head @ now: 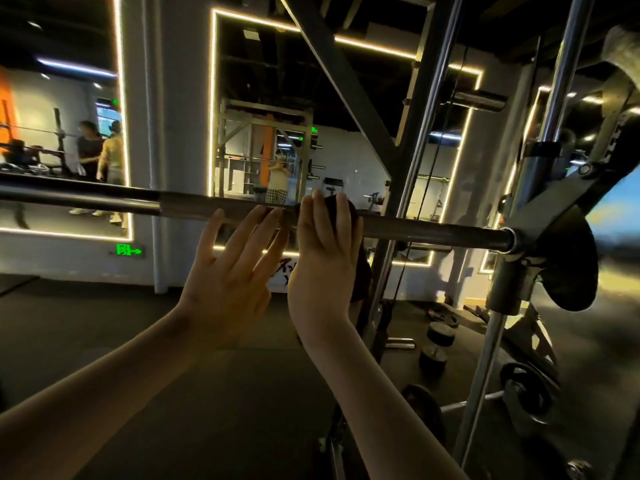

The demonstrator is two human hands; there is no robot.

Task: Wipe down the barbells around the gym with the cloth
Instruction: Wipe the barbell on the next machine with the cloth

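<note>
Cloth (352,210), dark, draped over the barbell (433,232) about midway along its visible length and held there by the right grip (322,265). Fingers (317,216) curled over the top of the bar and clamped on the cloth, with its loose end left hanging below the bar, behind the wrist. Left grip (232,271) raised just beside the right one, on the left stretch of the barbell, held open with fingers straight and spread. Fingertips (258,216) placed at the lower edge of the bar; could not tell whether touching it or only very near. Barbell kept level, right end fixed into a grey carriage (540,216) on a chrome guide rod (568,81). Behind the barbell, wall mirror (263,98) framed with light strips; reflected a person with both hands raised. Farther left behind the barbell, second mirror (62,98) with two persons (100,154) standing. Below the barbell, green exit sign (128,251) low on the wall. Below its right end, weight plates (440,336) laid on the dark floor (138,323).
</note>
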